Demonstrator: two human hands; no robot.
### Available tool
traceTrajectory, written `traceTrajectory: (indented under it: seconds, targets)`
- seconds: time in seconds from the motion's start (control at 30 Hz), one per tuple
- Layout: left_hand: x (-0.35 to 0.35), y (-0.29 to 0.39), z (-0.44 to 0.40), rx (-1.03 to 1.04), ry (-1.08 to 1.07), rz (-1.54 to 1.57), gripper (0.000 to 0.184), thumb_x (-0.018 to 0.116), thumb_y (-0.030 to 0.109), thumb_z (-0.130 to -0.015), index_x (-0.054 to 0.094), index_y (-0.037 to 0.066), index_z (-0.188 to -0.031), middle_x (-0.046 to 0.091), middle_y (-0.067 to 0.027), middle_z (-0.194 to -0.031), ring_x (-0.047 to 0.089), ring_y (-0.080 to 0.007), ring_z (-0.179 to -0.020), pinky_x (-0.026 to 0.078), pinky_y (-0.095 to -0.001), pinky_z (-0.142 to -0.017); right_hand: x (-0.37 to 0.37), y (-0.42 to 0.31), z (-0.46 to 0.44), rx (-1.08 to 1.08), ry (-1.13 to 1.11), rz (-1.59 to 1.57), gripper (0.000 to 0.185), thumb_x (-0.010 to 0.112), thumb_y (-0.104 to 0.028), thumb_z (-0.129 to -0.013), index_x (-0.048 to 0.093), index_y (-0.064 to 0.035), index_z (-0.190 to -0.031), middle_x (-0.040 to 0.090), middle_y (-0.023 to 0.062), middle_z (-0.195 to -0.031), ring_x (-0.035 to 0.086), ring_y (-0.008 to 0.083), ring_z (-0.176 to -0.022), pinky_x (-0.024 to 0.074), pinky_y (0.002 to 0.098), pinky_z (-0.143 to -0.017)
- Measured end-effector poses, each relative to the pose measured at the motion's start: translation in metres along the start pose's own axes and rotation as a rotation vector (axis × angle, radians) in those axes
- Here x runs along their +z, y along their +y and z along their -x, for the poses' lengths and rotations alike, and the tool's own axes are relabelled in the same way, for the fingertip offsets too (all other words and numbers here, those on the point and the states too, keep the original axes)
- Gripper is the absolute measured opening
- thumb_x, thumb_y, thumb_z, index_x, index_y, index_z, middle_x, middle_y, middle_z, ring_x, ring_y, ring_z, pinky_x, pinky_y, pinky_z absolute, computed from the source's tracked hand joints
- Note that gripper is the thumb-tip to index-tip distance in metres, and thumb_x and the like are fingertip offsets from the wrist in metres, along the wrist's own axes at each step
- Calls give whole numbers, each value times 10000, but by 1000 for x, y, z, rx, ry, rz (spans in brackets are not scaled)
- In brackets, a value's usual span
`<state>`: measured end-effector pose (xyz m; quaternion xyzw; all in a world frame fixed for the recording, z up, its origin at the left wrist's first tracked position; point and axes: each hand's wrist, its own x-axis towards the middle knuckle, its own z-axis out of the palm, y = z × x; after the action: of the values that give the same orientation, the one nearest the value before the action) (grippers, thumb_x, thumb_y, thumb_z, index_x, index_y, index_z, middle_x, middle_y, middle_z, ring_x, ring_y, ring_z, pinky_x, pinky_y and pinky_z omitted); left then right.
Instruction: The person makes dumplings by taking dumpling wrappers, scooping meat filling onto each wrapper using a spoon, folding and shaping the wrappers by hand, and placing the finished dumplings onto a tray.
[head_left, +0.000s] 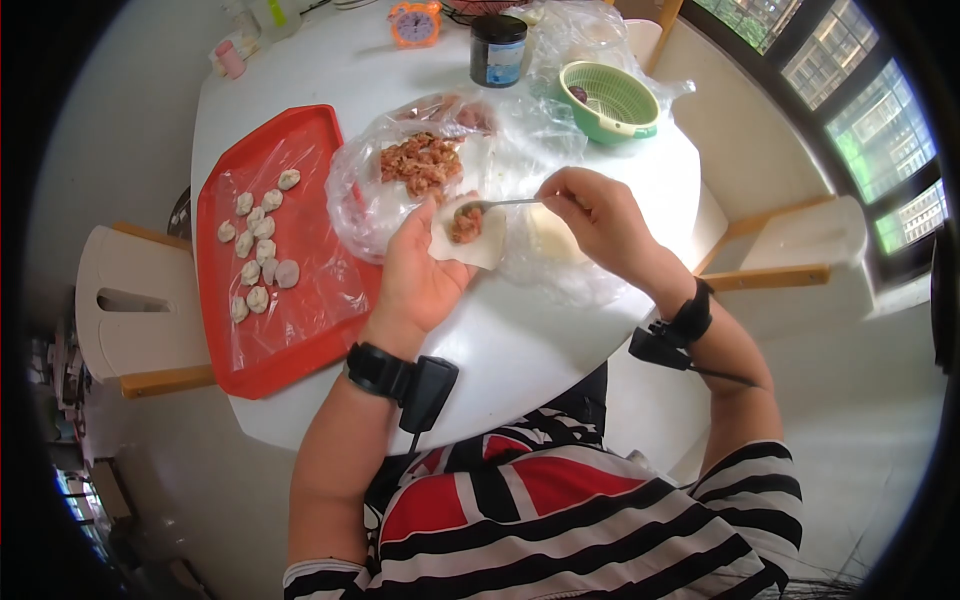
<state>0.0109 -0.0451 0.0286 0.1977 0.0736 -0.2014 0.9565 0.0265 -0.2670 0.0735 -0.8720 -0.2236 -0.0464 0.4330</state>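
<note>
White, thin and flat, a soft piece of dough point(485, 248) lies on the left hand point(425, 275). That hand is turned palm up, with its fingers under the dough and its thumb by the dough's edge. On the dough sits a small pink-brown lump of chopped meat point(466, 230). A shiny grey metal spoon point(515, 202) has its bowl right at the lump. The right hand point(595, 220) holds the end of the spoon's handle, with thumb and fingers pinched close together.

Under the right hand is a round, pale stack of dough sheets point(558, 237) on see-through plastic. Just past the left hand is a big pile of pink-brown chopped meat point(420, 165) in a crinkly clear plastic bag point(352, 190). To the left is a big red plastic tray point(255, 383) with cut corners. Clear plastic lies in it, with a bunch of small white dumplings point(264, 229) on top.

Farther back is a round black jar point(498, 40) with a blue and white label point(504, 66). Its words are too small to read. Beside it stands a little orange clock point(415, 25), and the marks on its face are too tiny to read too. A green plastic basket point(608, 132) is on the right. All these things are on a smooth white table point(490, 350).
</note>
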Motion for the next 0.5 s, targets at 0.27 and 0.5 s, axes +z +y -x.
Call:
traceTrajectory:
  seconds: [0.27,0.5]
  targets:
    - [-2,0,-1,-21,-16,30,407,412,273,-1010,411,13,-1323,498,-157,-1300,503,-300,-1209,398,-467,-1058,4,8,0,34,52,-38,147,613,-100,-882,639,34,-936,648,105,-752,562,153,-664,464,302,-633]
    - [-1,-1,1,19,11,-12,496,396,301,-1008,359,-39,-1368,470,-188,-1366,456,-321,-1277,356,-455,-1096,-5,2,-5,475,-85,-536,180,607,-171,-928,619,9,-932,497,-32,-694,428,35,-575,318,182,-477]
